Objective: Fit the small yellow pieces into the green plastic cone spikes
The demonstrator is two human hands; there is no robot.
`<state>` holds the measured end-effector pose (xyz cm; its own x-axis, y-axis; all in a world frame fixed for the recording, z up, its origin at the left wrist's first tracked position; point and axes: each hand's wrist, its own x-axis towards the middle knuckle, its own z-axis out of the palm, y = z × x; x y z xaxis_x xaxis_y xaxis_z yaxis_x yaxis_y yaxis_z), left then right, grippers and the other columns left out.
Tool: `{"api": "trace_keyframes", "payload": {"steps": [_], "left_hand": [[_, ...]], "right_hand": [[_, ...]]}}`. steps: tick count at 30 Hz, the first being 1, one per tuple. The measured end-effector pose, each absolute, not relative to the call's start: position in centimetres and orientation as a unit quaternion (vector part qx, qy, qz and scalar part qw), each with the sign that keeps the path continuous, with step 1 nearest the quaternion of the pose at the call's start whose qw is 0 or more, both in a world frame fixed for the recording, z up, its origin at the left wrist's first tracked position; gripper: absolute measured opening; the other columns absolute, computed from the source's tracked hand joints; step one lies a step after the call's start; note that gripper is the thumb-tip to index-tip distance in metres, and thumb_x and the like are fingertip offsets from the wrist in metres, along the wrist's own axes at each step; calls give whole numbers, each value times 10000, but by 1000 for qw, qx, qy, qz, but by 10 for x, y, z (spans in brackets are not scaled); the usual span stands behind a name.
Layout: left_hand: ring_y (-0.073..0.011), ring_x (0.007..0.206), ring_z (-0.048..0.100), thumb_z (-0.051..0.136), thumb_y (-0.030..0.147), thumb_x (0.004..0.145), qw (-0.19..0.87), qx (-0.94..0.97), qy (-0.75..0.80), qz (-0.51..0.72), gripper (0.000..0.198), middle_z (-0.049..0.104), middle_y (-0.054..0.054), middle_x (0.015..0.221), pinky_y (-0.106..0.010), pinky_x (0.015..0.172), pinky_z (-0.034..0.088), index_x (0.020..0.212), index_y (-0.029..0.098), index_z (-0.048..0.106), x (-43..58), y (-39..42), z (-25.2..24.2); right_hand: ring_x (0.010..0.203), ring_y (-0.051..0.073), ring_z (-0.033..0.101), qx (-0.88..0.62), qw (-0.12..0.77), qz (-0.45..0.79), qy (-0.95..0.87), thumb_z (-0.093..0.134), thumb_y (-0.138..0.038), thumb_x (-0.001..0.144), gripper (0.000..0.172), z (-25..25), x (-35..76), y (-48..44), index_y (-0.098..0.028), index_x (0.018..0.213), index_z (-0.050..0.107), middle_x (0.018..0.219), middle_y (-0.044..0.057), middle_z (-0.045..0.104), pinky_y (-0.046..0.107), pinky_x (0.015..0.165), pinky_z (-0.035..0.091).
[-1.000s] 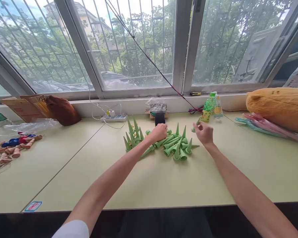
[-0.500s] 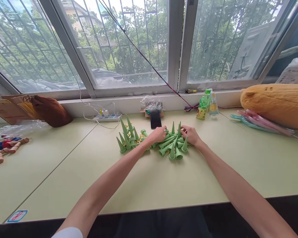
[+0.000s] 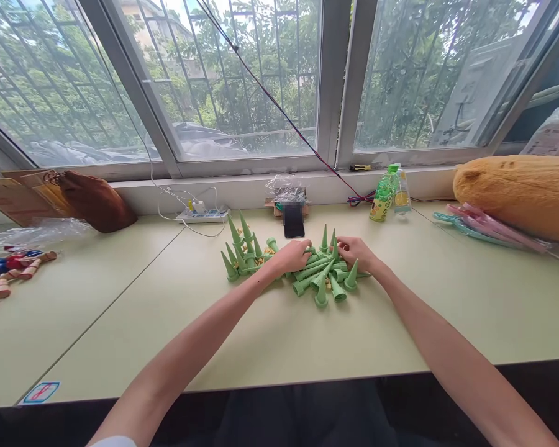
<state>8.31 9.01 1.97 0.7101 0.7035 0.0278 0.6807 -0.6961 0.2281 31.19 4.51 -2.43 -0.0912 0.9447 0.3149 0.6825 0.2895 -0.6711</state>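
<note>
While both hands reach in over the pile (image 3: 310, 271) of green cones on the bench (image 3: 270, 335), the right hand (image 3: 358, 253) is at its right side, fingers bent beside an upright cone (image 3: 334, 247). That cone lies just left of the fingertips, long axis vertical, point up, and nearer this hand than the left; whether they pinch it, I cannot tell. The left hand (image 3: 292, 256) is curled over the pile's left part, its grip hidden. Between the hands, several cones lie flat, axes slanting.
</note>
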Motion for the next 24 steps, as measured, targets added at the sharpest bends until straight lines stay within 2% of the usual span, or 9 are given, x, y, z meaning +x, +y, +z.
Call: {"api": "trace_keyframes", "payload": {"steps": [7,10,14,16,20,24], "left_hand": [[-262,1081,611,458,333,919,115,908,396,81,321,664,-139,1154,-317,854,475,1131,156,622,85,88,25],[-266,1177,558,459,309,920,144,897,397,126,359,624,-141,1250,-344,947,455,1208,133,583,100,95,29],[-250,1214,538,596,246,839,193,887,386,162,420,598,-122,1304,-354,1024,427,1244,145,553,125,110,31],[-236,1134,592,635,216,801,224,883,375,175,369,643,-119,1221,-330,975,468,1159,133,599,136,114,30],[-228,904,663,615,168,783,241,874,384,175,147,709,-114,966,-326,803,536,912,124,671,146,117,24],[-210,817,661,582,166,805,235,868,389,198,101,705,-101,858,-311,755,528,842,128,668,143,114,20]], "right_hand": [[534,102,484,-549,366,184,-729,510,-372,845,245,-24,304,43,-176,737,609,652,3,630,213,525,372],[529,106,484,-552,366,186,-726,505,-383,841,257,-24,304,43,-173,751,624,637,4,625,216,521,379],[529,118,498,-570,371,172,-713,518,-354,816,232,-27,310,46,-173,793,662,610,1,619,225,529,405],[528,117,508,-576,369,164,-711,516,-311,805,207,-28,314,47,-174,807,672,623,4,635,222,537,411],[519,113,522,-583,368,156,-708,515,-264,793,171,-27,316,47,-181,801,663,641,3,655,218,548,411],[528,117,540,-581,371,174,-704,521,-281,804,175,-25,312,45,-187,835,664,665,4,666,221,555,426]]}}
